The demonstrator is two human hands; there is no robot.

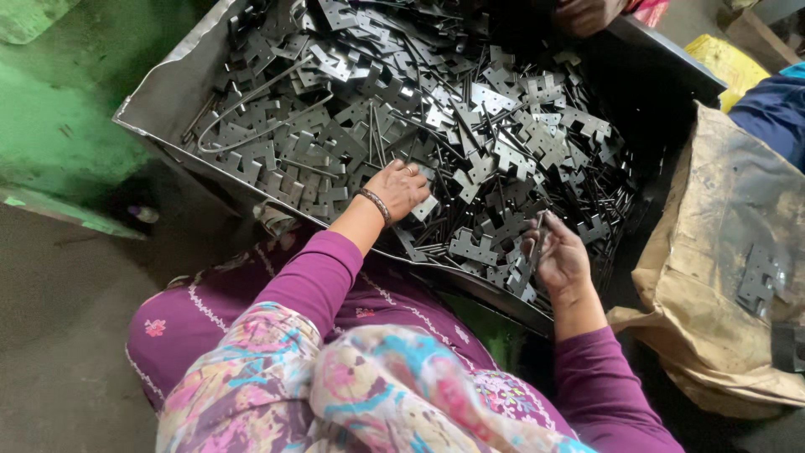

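A big metal tray (pixel 159 105) holds a heap of flat grey stamped metal plates (pixel 495 151) mixed with thin metal rods (pixel 373 138). My left hand (pixel 398 189), with a bracelet on the wrist and a ring on one finger, rests palm-down on the heap near the tray's front edge, its fingers curled on a small plate. My right hand (pixel 558 256) is at the front right of the heap, palm up, holding a few thin rods upright between the fingers. Purple sleeves cover both my arms.
A dirty tan sack (pixel 721 252) lies to the right with a few metal plates (pixel 759 281) on it. Another person's hand (pixel 587 13) reaches in at the tray's far edge. A green painted surface (pixel 59 126) is at the left, a yellow object (pixel 721 59) at the top right.
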